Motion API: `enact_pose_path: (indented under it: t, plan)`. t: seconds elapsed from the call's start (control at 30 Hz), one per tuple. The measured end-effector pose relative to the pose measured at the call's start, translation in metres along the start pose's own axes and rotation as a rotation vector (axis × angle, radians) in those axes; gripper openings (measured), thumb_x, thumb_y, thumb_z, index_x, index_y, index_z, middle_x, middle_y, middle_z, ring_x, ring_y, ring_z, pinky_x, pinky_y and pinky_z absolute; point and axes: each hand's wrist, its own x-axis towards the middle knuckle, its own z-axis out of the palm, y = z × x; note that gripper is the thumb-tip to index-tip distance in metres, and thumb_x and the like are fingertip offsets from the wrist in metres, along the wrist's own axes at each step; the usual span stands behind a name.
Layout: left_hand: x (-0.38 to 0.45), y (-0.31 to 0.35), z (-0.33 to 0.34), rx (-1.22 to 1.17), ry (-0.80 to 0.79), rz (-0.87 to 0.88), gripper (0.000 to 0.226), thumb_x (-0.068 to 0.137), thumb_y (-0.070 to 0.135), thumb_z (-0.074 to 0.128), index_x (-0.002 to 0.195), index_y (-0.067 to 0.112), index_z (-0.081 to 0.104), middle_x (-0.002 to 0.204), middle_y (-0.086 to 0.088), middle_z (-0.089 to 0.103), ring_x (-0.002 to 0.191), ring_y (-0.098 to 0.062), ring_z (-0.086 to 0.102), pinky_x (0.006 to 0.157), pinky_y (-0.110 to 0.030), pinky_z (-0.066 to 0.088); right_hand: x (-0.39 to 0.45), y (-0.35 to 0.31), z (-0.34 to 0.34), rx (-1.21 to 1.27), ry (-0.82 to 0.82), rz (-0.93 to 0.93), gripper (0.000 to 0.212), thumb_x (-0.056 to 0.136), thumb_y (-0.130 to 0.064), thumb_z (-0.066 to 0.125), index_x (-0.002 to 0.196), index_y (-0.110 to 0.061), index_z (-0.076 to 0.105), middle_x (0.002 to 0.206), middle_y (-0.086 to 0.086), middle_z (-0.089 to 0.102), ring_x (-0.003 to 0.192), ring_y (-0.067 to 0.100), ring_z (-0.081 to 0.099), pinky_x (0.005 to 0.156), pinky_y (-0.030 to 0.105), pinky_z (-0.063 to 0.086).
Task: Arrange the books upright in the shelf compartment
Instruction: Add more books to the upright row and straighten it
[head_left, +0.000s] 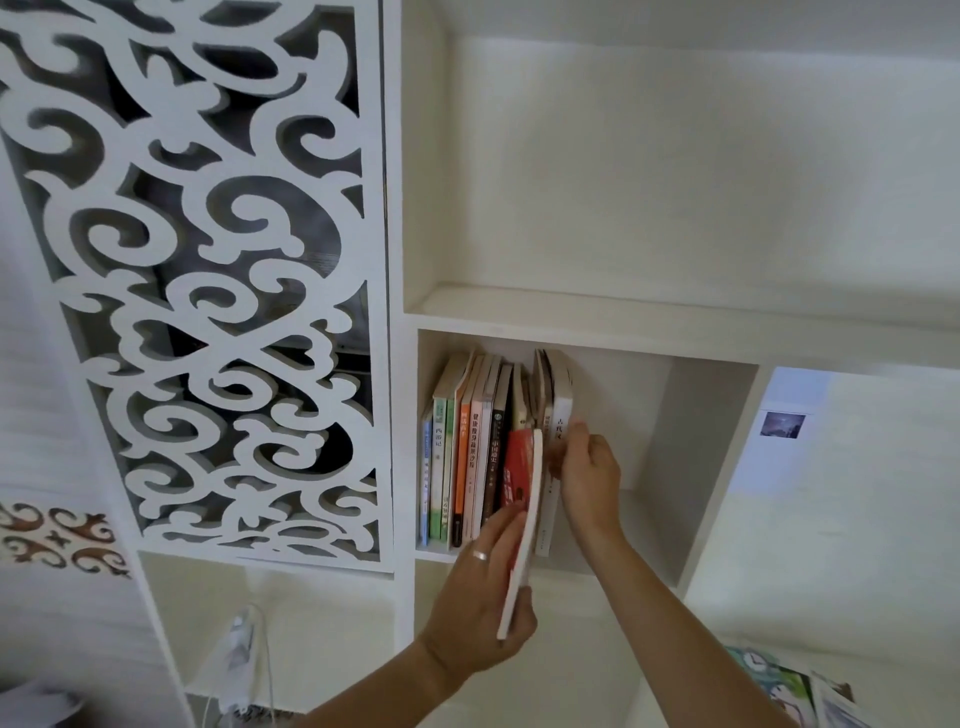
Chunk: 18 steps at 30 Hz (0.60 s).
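A white shelving unit fills the frame, with a carved scrollwork panel (208, 270) at upper left and a bare compartment above the one in use. In the shelf compartment (711, 467) at centre, a row of books (467, 457) already stands upright, packed against its left wall; the right half holds nothing yet.

The left hand (478, 603), low centre, has its grip clamped on a red book (522, 499), thumb under the lower edge and fingers flat along the cover, the book tilted with its top entering a gap in the row. The right hand (589, 473) has its fingers curled round the white-spined book (558, 431) at the row's right end, seemingly holding it aside to keep the gap open.

So most of the job looks done: this book is only partly in, and must still be pushed home and straightened.

More books or papers (789, 691) lie at the lower right, cut off by the frame; whether they belong to the task is unclear. The right fingertips are hidden behind the spines, and most titles are too small to read.
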Motion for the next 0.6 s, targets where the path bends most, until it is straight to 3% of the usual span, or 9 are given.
enact_pose_path:
  t: [0.07, 0.2, 0.33, 0.43, 0.53, 0.6]
  plan:
    - [-0.012, -0.004, 0.005, 0.088, -0.071, 0.087, 0.075, 0.099, 0.030, 0.051, 0.162, 0.023, 0.011, 0.161, -0.009, 0.032, 0.150, -0.023, 0.033, 0.108, -0.047, 0.049, -0.004, -0.012, -0.004, 0.033, -0.042, 0.017, 0.062, 0.107, -0.052, 0.037, 0.066, -0.019, 0.069, 0.076, 0.009, 0.074, 0.076, 0.024, 0.074, 0.083, 0.039, 0.056]
    - [-0.020, -0.010, 0.008, 0.278, -0.112, 0.337, 0.062, 0.109, 0.030, 0.037, 0.161, 0.009, 0.012, 0.165, -0.008, 0.021, 0.151, -0.027, 0.030, 0.106, -0.046, 0.049, -0.002, -0.023, -0.012, -0.014, -0.110, 0.040, 0.065, 0.106, -0.052, 0.041, 0.065, -0.009, 0.068, 0.069, 0.011, 0.074, 0.070, 0.031, 0.074, 0.081, 0.036, 0.055]
    - [-0.018, -0.005, 0.006, 0.357, -0.129, 0.488, 0.064, 0.103, 0.025, 0.060, 0.154, 0.002, 0.029, 0.161, -0.014, 0.035, 0.148, -0.033, 0.036, 0.110, -0.046, 0.047, 0.002, -0.029, -0.019, -0.079, -0.169, 0.059, 0.067, 0.105, -0.052, 0.042, 0.063, -0.004, 0.062, 0.069, 0.019, 0.071, 0.056, 0.019, 0.070, 0.068, 0.027, 0.046]
    - [-0.019, -0.002, 0.006, 0.397, -0.128, 0.518, 0.064, 0.100, 0.027, 0.065, 0.152, 0.004, 0.034, 0.156, -0.013, 0.044, 0.146, -0.034, 0.040, 0.104, -0.047, 0.051, 0.009, -0.026, -0.019, -0.181, -0.218, 0.038, 0.068, 0.104, -0.053, 0.044, 0.067, 0.000, 0.065, 0.068, 0.015, 0.072, 0.059, 0.021, 0.071, 0.065, 0.023, 0.046]
    - [-0.019, -0.001, 0.008, 0.434, -0.117, 0.506, 0.063, 0.101, 0.030, 0.064, 0.151, 0.006, 0.036, 0.155, -0.013, 0.045, 0.145, -0.033, 0.041, 0.105, -0.047, 0.051, 0.017, -0.027, -0.020, -0.324, -0.309, 0.020, 0.076, 0.097, -0.060, 0.051, 0.077, 0.011, 0.069, 0.064, 0.014, 0.072, 0.056, 0.022, 0.071, 0.053, 0.009, 0.046]
    - [-0.018, 0.002, 0.012, 0.437, -0.100, 0.498, 0.059, 0.101, 0.031, 0.064, 0.149, 0.006, 0.040, 0.153, -0.013, 0.047, 0.143, -0.033, 0.044, 0.104, -0.048, 0.051, 0.021, -0.033, -0.024, -0.423, -0.408, 0.042, 0.069, 0.091, -0.063, 0.060, 0.080, 0.004, 0.073, 0.062, 0.007, 0.073, 0.051, 0.014, 0.071, 0.053, 0.011, 0.047]
